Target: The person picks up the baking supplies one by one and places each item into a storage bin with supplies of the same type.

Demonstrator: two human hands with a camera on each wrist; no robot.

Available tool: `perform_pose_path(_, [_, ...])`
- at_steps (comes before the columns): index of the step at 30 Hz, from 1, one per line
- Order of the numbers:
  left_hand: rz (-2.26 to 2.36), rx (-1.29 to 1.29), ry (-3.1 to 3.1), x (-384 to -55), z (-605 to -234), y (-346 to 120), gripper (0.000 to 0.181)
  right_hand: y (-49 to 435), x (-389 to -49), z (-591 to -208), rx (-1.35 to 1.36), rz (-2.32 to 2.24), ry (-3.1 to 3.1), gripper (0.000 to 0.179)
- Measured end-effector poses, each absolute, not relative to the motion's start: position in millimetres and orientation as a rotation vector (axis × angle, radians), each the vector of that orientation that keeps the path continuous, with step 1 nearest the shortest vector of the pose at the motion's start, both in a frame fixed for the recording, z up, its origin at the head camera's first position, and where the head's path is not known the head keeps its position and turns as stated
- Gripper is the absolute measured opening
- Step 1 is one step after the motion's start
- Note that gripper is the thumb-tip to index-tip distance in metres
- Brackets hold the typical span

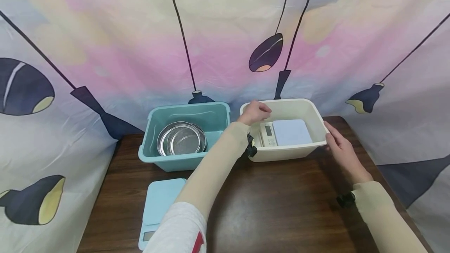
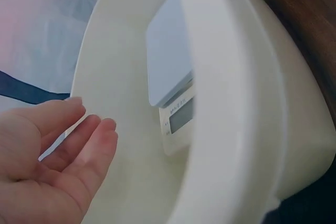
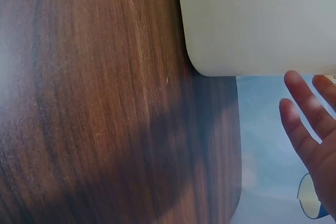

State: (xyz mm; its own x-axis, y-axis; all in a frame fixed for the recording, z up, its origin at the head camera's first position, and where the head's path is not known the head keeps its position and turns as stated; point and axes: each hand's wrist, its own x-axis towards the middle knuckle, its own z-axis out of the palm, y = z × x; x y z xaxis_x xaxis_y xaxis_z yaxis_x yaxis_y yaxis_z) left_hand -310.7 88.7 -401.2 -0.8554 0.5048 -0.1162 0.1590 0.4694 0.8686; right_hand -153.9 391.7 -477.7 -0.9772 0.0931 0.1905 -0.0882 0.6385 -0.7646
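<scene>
A cream plastic bin stands at the back right of the table, and a kitchen scale with a pale platform and a small display lies inside it. My left hand is over the bin's left end, fingers loosely bent with nothing between them. In the left wrist view the same hand is beside the scale, apart from it. At the bin's right end my right hand has its fingertips at the outer wall. Its fingers look relaxed and spread in the right wrist view.
To the left stands a teal bin holding several round metal pans. A light blue scale lies in front of it, partly behind my left sleeve. A patterned cloth hangs right behind the wooden table.
</scene>
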Motion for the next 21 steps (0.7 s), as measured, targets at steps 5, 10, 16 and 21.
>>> perform_pose_path(5, [1.424, 0.559, 2.346, -306.6, -399.1, 85.0, 0.032, 391.8, -153.4, -477.6, 0.003, 1.255, -2.644, 0.053])
perform_pose_path(10, [1.474, 0.527, 2.309, -304.1, -397.8, 81.6, 0.032, 390.2, -152.9, -476.1, 0.005, 1.262, -2.649, 0.053])
perform_pose_path(16, [1.532, 0.553, 2.255, -299.1, -395.4, 75.6, 0.03, 389.0, -151.5, -476.1, 0.017, 1.271, -2.645, 0.053])
perform_pose_path(21, [1.547, 0.581, 2.212, -293.0, -389.3, 69.1, 0.031, 390.3, -151.0, -475.9, 0.025, 1.245, -2.646, 0.053])
